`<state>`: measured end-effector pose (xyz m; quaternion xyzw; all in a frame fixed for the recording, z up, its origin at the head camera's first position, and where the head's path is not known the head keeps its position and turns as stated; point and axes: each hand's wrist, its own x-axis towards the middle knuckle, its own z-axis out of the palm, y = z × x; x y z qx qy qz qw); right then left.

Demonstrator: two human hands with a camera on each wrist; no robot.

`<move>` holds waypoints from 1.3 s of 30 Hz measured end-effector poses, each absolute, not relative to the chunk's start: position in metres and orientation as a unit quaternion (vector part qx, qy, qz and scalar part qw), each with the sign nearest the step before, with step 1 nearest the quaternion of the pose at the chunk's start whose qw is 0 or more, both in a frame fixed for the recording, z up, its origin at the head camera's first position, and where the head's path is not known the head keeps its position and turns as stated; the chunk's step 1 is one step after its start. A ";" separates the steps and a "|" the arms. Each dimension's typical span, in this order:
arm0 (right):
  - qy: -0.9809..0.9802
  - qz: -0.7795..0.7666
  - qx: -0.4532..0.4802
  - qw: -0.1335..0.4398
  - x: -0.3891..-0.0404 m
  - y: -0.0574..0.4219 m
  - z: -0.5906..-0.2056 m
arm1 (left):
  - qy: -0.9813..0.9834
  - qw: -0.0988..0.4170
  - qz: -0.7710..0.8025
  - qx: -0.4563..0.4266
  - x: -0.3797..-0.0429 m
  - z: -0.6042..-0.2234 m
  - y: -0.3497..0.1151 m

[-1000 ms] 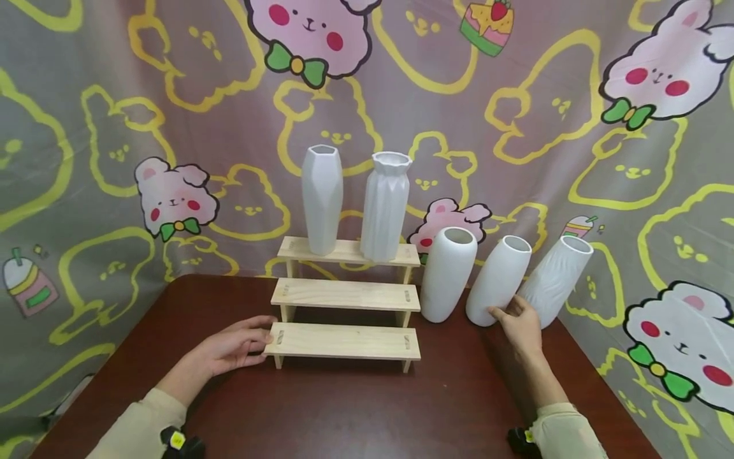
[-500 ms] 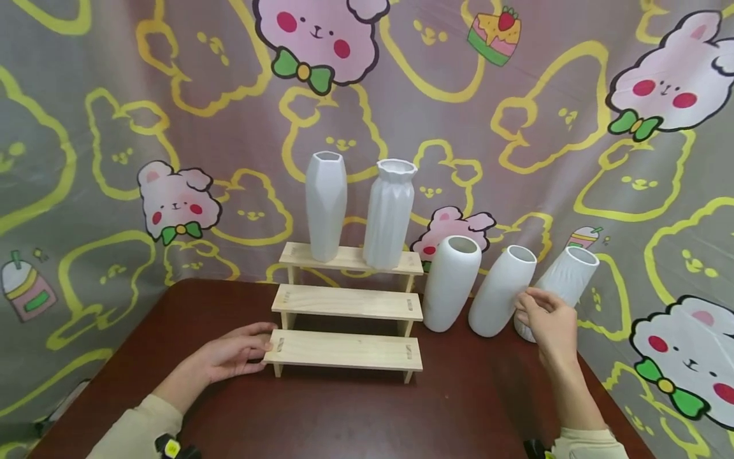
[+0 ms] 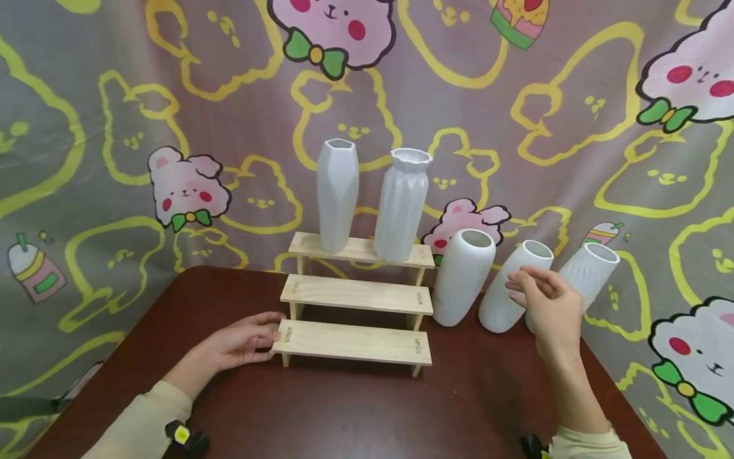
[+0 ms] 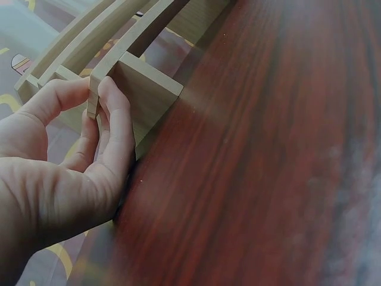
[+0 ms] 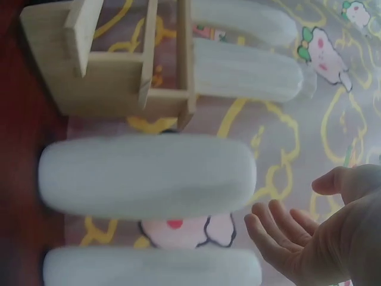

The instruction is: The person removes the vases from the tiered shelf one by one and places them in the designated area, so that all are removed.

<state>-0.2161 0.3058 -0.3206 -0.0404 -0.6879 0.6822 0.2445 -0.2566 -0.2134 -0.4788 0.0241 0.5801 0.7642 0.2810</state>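
My left hand (image 3: 243, 342) pinches the left end of the lowest step of a three-step wooden stand (image 3: 355, 341); the left wrist view shows thumb and fingers on either side of the board. On the top step stand a faceted white vase (image 3: 337, 197) and a pleated white vase (image 3: 401, 207) with a flared rim. My right hand (image 3: 553, 312) is raised, fingers loosely bent and holding nothing. Behind it are a smooth white vase (image 3: 510, 293) and a textured white vase (image 3: 587, 274), both partly hidden. Another smooth, taller white vase (image 3: 464, 277) stands beside the stand.
The dark red-brown table (image 3: 344, 414) bears the stand and the vases. A patterned curtain (image 3: 241, 95) hangs close behind them and along both sides. The two lower steps of the stand carry no vases.
My right hand has left the lower part of the middle vase on the right and risen, moving rightward. My left hand stays on the stand. The head view has shifted slightly.
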 end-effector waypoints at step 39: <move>-0.848 0.496 0.125 0.139 -0.315 0.181 -0.283 | 0.570 0.279 0.772 0.033 -0.256 -0.480 -0.217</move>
